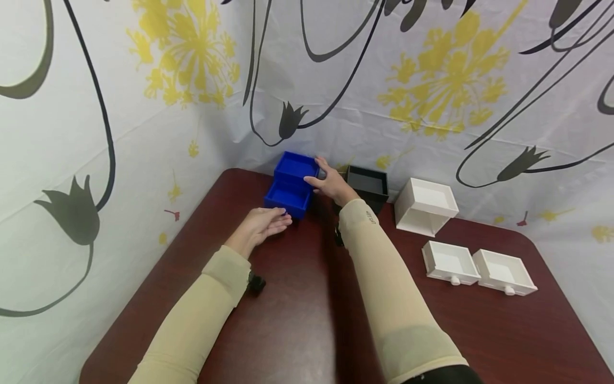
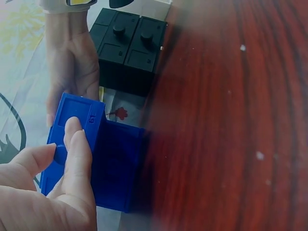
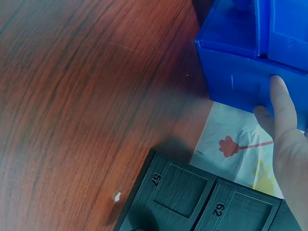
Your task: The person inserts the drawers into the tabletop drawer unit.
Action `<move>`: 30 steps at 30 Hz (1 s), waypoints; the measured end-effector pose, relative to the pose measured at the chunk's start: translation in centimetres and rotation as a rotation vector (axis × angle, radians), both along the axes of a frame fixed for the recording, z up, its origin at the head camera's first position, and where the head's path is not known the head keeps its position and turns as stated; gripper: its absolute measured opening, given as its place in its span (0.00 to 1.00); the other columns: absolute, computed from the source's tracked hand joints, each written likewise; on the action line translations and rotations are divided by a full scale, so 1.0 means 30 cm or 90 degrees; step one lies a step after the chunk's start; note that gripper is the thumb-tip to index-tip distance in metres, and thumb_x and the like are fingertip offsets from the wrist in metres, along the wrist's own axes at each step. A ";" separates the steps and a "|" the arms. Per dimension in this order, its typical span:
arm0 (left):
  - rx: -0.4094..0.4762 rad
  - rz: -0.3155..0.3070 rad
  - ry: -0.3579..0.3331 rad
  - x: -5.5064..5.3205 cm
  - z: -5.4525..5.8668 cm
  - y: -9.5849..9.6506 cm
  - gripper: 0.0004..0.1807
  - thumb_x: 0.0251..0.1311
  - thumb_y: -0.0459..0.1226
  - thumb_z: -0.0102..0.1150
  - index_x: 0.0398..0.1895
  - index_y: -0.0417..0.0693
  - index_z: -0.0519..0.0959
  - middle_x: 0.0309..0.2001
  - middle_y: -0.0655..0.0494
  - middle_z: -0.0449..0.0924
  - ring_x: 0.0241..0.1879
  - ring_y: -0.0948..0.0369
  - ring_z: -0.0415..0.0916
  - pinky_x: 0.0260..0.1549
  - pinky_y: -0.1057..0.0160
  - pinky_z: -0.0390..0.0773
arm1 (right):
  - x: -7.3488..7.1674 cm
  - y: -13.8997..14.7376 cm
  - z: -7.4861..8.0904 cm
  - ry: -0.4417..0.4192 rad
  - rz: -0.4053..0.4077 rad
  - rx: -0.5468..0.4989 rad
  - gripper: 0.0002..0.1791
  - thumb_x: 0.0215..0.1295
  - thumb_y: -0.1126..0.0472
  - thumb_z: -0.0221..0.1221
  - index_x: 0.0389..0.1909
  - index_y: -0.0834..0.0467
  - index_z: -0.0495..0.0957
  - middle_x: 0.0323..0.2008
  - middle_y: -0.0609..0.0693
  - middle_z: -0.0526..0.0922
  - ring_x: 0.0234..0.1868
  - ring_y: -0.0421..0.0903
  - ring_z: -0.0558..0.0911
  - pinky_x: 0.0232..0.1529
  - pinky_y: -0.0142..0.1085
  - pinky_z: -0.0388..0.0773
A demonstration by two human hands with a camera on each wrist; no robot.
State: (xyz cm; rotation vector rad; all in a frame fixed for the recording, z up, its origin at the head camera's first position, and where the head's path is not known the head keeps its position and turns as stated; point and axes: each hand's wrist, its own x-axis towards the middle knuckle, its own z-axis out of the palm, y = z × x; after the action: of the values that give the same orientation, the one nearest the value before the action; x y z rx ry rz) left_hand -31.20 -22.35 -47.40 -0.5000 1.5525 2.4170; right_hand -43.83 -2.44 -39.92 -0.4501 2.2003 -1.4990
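A small blue cabinet [image 1: 298, 164] stands at the table's back edge, with a blue drawer [image 1: 290, 193] pulled well out of its front. My left hand [image 1: 263, 226] pinches this drawer's round knob [image 2: 60, 154] between thumb and fingers, its other fingers lying along the numbered drawer front [image 2: 72, 108]. Along the cabinet's right side, my right hand [image 1: 333, 184] rests with extended fingers. Two of its fingertips [image 3: 278, 86] touch the blue side wall [image 3: 240, 79] in the right wrist view. The cabinet's lower front [image 2: 118, 163] is shaded, its details hard to make out.
A black cabinet [image 1: 367, 181] with two knobbed drawers [image 2: 127, 36] stands right of the blue one. Farther right is a white cabinet [image 1: 422, 205] with an open front. Two white drawers [image 1: 451, 261] lie before it. A patterned cloth [image 1: 345, 101] hangs behind the table [image 1: 288, 320].
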 end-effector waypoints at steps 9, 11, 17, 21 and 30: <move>0.003 0.020 -0.005 -0.007 0.017 0.007 0.20 0.71 0.33 0.60 0.61 0.30 0.73 0.39 0.46 0.86 0.37 0.59 0.87 0.44 0.62 0.84 | -0.012 0.001 -0.012 0.002 -0.012 -0.003 0.48 0.70 0.57 0.64 0.83 0.50 0.45 0.82 0.42 0.36 0.75 0.55 0.62 0.65 0.54 0.71; 0.007 0.027 -0.008 -0.008 0.016 0.008 0.21 0.71 0.33 0.59 0.62 0.30 0.73 0.41 0.46 0.86 0.38 0.59 0.87 0.45 0.62 0.84 | -0.026 0.002 -0.031 0.009 -0.013 -0.004 0.48 0.70 0.56 0.64 0.83 0.48 0.45 0.82 0.41 0.36 0.76 0.55 0.62 0.65 0.53 0.72; 0.020 0.048 -0.014 0.000 0.013 0.018 0.22 0.72 0.34 0.59 0.64 0.31 0.73 0.52 0.40 0.84 0.44 0.58 0.87 0.47 0.63 0.83 | -0.056 0.004 -0.081 0.043 -0.013 0.010 0.48 0.70 0.50 0.63 0.82 0.42 0.45 0.82 0.36 0.37 0.75 0.52 0.63 0.63 0.50 0.75; 0.036 0.075 -0.019 0.007 0.006 0.030 0.23 0.73 0.34 0.58 0.65 0.31 0.72 0.57 0.38 0.81 0.48 0.56 0.86 0.47 0.63 0.83 | -0.054 0.006 -0.073 0.027 -0.006 -0.003 0.48 0.71 0.52 0.63 0.83 0.44 0.45 0.82 0.38 0.36 0.75 0.55 0.63 0.63 0.53 0.74; 0.069 0.109 -0.016 0.016 -0.004 0.043 0.22 0.73 0.35 0.57 0.65 0.32 0.73 0.58 0.37 0.80 0.50 0.54 0.86 0.46 0.63 0.83 | -0.008 -0.003 -0.006 -0.014 -0.001 -0.015 0.49 0.71 0.57 0.63 0.83 0.50 0.43 0.82 0.42 0.36 0.74 0.58 0.64 0.65 0.56 0.71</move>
State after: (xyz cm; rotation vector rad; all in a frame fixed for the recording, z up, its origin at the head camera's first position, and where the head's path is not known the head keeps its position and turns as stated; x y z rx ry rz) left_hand -30.72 -21.06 -47.52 -0.6646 1.4119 2.5938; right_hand -44.07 -2.52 -40.10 -0.4365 2.1686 -1.5254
